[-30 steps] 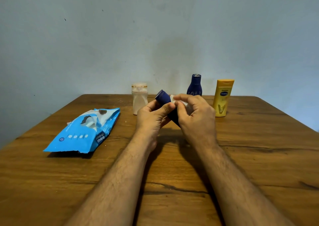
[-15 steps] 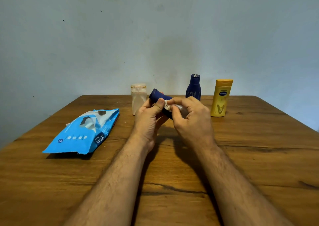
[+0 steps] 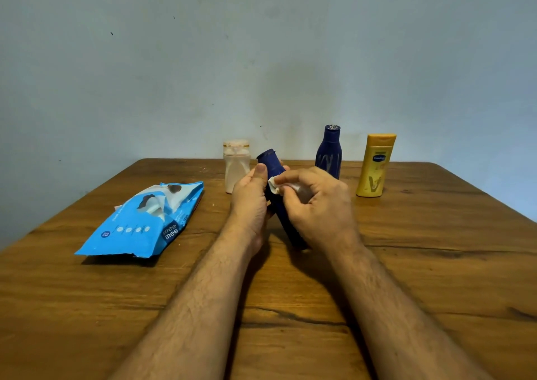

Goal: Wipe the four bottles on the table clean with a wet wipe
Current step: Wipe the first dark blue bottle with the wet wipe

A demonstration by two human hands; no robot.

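Left grip (image 3: pixel 250 202) curled round tilted dark blue bottle (image 3: pixel 280 205); right grip (image 3: pixel 316 205) pinching white wet wipe (image 3: pixel 274 185) against it.

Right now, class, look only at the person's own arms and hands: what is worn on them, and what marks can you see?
Both forearms are bare, with no sleeves in view. The left hand and the right hand wear no gloves; no ring, watch or bracelet shows. Dark hair covers both forearms. No markings or tattoos are visible.
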